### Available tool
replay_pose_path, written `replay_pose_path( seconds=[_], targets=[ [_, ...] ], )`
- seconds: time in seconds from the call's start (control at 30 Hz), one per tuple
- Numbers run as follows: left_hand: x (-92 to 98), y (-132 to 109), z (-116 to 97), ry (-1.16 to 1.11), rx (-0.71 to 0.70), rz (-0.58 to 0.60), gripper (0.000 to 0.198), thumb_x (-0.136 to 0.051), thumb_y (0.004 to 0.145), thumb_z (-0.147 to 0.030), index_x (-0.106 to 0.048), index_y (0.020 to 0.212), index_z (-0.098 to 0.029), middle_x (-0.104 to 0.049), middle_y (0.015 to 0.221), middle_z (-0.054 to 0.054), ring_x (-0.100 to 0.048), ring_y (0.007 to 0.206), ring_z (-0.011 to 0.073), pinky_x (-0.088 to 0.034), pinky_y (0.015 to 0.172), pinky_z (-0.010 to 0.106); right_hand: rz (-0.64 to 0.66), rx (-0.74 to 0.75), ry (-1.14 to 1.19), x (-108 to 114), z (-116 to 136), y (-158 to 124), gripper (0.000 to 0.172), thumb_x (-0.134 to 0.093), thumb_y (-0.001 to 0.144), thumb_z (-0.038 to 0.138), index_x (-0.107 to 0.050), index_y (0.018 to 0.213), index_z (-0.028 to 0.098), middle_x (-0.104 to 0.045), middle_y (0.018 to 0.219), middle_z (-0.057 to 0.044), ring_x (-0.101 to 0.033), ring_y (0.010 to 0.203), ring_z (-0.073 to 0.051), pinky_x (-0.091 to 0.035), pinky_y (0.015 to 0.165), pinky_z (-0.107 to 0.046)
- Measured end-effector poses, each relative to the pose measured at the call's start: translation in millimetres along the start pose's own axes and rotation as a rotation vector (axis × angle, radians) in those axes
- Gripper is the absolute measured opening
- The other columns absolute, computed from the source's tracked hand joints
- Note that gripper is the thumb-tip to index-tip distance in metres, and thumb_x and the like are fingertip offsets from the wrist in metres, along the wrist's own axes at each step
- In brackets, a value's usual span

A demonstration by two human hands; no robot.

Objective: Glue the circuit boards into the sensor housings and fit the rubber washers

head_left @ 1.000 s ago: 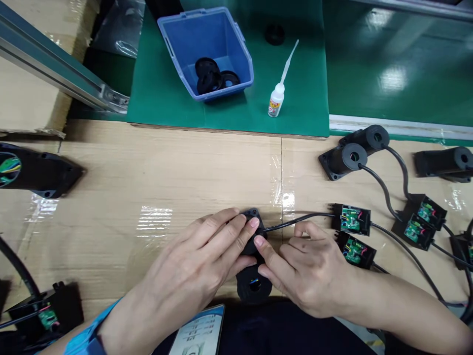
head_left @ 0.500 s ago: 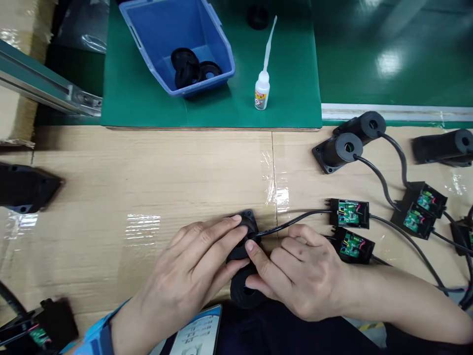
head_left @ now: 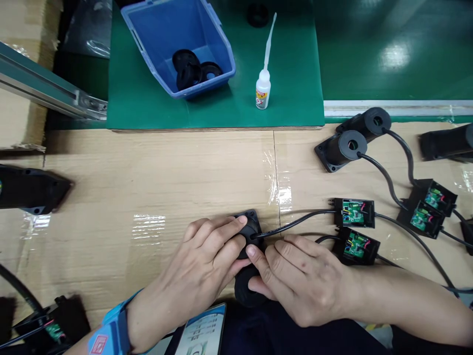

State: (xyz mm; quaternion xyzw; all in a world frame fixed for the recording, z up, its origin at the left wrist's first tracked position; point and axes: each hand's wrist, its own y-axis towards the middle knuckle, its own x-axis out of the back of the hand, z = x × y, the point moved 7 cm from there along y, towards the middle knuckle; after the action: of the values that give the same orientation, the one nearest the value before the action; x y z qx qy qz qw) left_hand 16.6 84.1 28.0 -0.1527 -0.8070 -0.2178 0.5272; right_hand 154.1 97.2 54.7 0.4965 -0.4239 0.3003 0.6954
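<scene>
The left hand (head_left: 207, 256) curls over the black housing (head_left: 252, 222) from its left side, fingers closed across the top. The housing sits at the middle of the surface's (head_left: 148, 172) near edge, directly between both hands. Its long axis runs from the near edge toward the far edge, flanged end pointing away. The right hand (head_left: 303, 278) grips it from the right, fingertips pinched where the cable (head_left: 295, 223) leaves rightward to an open control box (head_left: 354, 212).
</scene>
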Motion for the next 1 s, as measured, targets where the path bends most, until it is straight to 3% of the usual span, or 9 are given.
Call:
replay_pose_path(
  seconds=[0.23, 0.47, 0.63, 0.8, 0.9, 1.0],
  targets=[
    [-5.4, 3, 5, -0.021, -0.024, -0.069, 0.011, -0.048, 0.103, -0.025, -0.054, 0.101, -0.017, -0.064, 0.113, 0.014, -0.062, 0.103, 0.0260, -0.052, 0.078, 0.041, -0.019, 0.008, -0.016, 1, 0, 2, 0.037, -0.066, 0.098, 0.035, -0.073, 0.115, 0.002, -0.075, 0.087, -0.006, -0.068, 0.082, -0.018, -0.055, 0.079, -0.033],
    [-6.0, 5, 9, -0.105, 0.002, -0.110, 0.002, -0.051, 0.098, -0.022, -0.050, 0.097, -0.021, -0.064, 0.115, 0.012, -0.063, 0.104, 0.0243, -0.051, 0.083, 0.041, -0.023, 0.005, -0.011, 0, -2, 2, 0.037, -0.063, 0.100, 0.034, -0.071, 0.118, 0.002, -0.077, 0.093, -0.008, -0.071, 0.088, -0.019, -0.057, 0.083, -0.033],
    [-4.2, 5, 7, -0.073, 0.027, -0.092, 0.003, -0.052, 0.097, -0.022, -0.050, 0.096, -0.021, -0.066, 0.115, 0.012, -0.064, 0.100, 0.0247, -0.048, 0.079, 0.041, -0.008, -0.016, 0.009, -1, -3, -1, 0.031, -0.065, 0.097, 0.037, -0.074, 0.105, 0.009, -0.078, 0.102, -0.012, -0.073, 0.096, -0.025, -0.060, 0.090, -0.036],
    [-4.6, 3, 6, -0.040, -0.003, -0.060, 0.006, -0.051, 0.100, -0.027, -0.049, 0.099, -0.021, -0.064, 0.122, 0.013, -0.064, 0.100, 0.0245, -0.045, 0.079, 0.043, 0.093, -0.107, 0.058, -12, -9, -3, 0.048, -0.046, 0.105, 0.046, -0.072, 0.105, 0.005, -0.077, 0.107, -0.017, -0.073, 0.098, -0.026, -0.058, 0.095, -0.036],
    [-4.3, 2, 5, -0.029, -0.017, -0.053, 0.017, -0.040, 0.104, -0.034, -0.050, 0.100, -0.021, -0.058, 0.130, 0.014, -0.060, 0.109, 0.0267, -0.045, 0.081, 0.045, 0.092, -0.113, 0.063, -14, -9, -3, 0.049, -0.045, 0.105, 0.046, -0.072, 0.104, 0.005, -0.076, 0.107, -0.017, -0.073, 0.097, -0.027, -0.058, 0.094, -0.037],
    [-0.4, 2, 3, -0.006, 0.017, -0.066, 0.013, -0.042, 0.102, -0.028, -0.053, 0.101, -0.022, -0.060, 0.127, 0.012, -0.057, 0.113, 0.0276, -0.045, 0.083, 0.045, 0.093, -0.110, 0.066, -16, -7, -4, 0.048, -0.047, 0.105, 0.046, -0.071, 0.105, 0.004, -0.076, 0.107, -0.018, -0.073, 0.098, -0.027, -0.058, 0.093, -0.037]
  ],
)
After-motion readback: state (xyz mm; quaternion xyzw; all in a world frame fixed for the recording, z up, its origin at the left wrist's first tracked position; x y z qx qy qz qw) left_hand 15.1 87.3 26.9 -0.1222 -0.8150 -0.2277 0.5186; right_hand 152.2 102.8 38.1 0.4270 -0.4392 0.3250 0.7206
